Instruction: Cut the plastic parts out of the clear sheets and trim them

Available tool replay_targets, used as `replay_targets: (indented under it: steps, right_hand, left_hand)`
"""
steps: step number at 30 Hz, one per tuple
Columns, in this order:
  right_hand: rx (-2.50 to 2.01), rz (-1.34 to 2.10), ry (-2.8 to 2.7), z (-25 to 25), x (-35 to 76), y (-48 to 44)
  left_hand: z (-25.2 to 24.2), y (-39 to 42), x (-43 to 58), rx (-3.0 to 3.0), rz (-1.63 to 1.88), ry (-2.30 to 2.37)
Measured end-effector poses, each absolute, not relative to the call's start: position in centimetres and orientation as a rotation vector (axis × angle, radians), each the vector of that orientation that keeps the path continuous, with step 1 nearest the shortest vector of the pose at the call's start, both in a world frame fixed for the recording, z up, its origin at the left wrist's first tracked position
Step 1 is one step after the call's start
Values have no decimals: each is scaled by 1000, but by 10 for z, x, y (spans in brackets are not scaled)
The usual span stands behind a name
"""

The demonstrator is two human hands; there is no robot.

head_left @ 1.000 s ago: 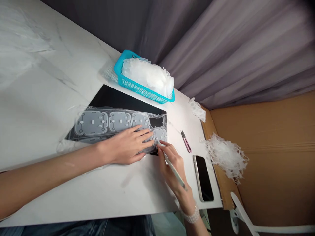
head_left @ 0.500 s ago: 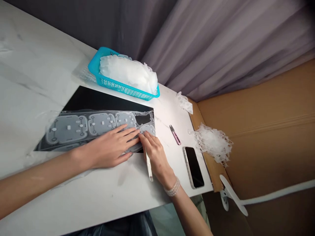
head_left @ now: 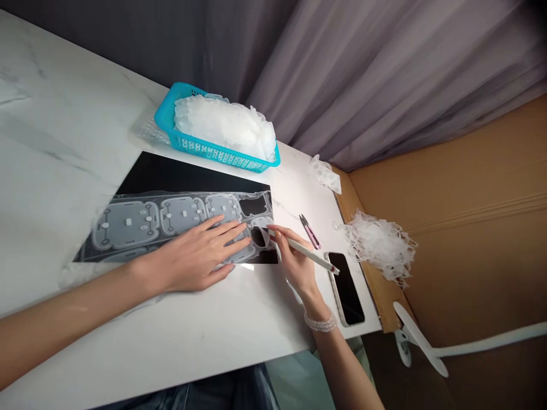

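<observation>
Grip of R hand (head_left: 297,265) on white stylus (head_left: 304,252), tip pointing L onto film (head_left: 183,213).

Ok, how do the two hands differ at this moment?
The left hand lies flat on the clear patterned sheet with its fingers spread, while the right hand is raised off the sheet. The left hand holds nothing, while the right hand pinches a white pen-like tool. The right wrist wears a pearl bracelet, while the left wrist is bare. Both hands are at the same end of the sheet.
</observation>
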State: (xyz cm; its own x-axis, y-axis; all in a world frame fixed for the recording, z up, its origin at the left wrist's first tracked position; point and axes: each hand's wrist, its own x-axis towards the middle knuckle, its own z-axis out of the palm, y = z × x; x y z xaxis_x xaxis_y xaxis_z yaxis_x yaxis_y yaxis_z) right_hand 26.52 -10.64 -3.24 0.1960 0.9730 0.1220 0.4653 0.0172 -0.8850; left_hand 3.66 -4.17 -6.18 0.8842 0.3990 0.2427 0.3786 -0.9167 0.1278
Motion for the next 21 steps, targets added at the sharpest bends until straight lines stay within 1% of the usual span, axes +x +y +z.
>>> replay_targets:
  steps: [3,9,14,17,19,21]
  right_hand:
    - [-1631,651,-1620,-28,260,-111]
    - [-1550,445,-1919,-33,257,-116]
    - [-1561,397,-2077,-34,256,-122]
    - [-1616,535,-1986,-26,260,-129]
    - [-1690,622,-1805,-18,267,-133]
    - [-1747,632,-1612,-11,274,-137]
  left_hand:
    - [-60,-42,37,2979,403,614]
    - [-58,-43,35,2976,402,615]
    - [-59,-44,31,2966,395,620]
    - [-59,-42,31,2954,367,632]
    - [-57,-42,31,2950,350,639]
    - [-55,-41,30,2954,333,646]
